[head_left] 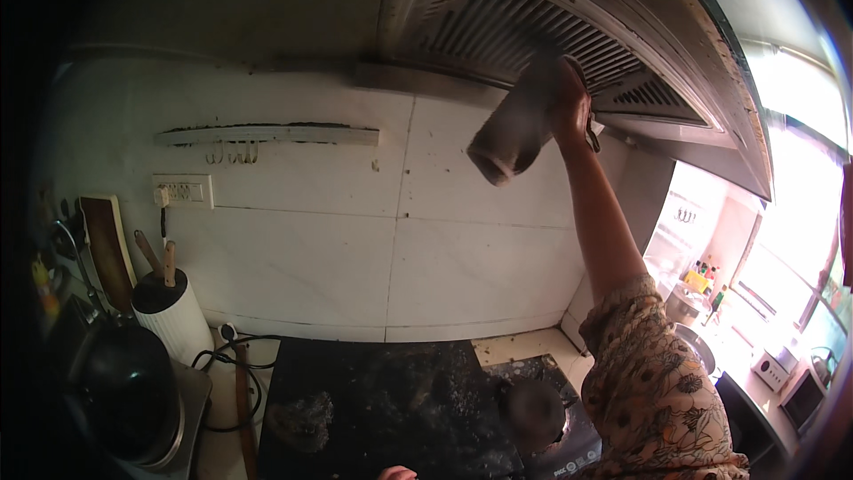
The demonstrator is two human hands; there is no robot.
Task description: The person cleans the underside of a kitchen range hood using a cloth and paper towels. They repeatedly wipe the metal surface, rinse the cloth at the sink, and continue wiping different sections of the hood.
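Observation:
My right hand (571, 109) is raised to the slatted underside of the range hood (524, 22), its fingers closed on a grey-brown cloth (517, 129). The cloth hangs down below the hand, and its upper part is smeared by motion against the slats. Of my left hand (397, 473) only a small bit shows at the lower edge, over the black stove top (382, 400); its fingers are mostly out of the picture. Whitish smudges lie on the stove top.
To the left stand a black pan (124, 391), a white ribbed knife holder (169, 320) and a cutting board (108, 249). A black cable (253, 382) loops beside the stove. Hooks hang under a wall rail (267, 134). At right, a steel pot (686, 304) stands near the bright window.

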